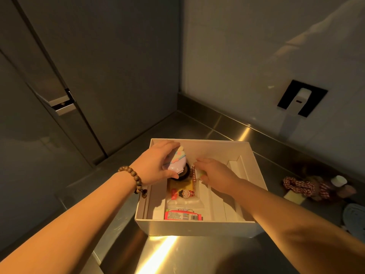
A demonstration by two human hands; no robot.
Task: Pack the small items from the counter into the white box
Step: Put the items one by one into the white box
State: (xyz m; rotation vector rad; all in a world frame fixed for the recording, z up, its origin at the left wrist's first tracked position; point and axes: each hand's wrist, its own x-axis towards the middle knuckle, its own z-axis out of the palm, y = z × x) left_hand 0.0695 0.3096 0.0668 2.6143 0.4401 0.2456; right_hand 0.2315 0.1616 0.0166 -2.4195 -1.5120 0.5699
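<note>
Head view: your left hand [156, 165] is wrapped around a pastel toy [175, 162], lowering it inside the white box [197, 224] onto a black round item [183, 174]. Your right hand [213, 173] sits in the box over a yellow packet [185, 186]; whether it grips anything, can't tell. Risk: the toy perched on the round item may tip or roll once you let go. A checked cloth bundle [298, 187] on the steel counter [197, 254] is not yet packed.

Snack packets [184, 191] inside box [197, 227]
</note>
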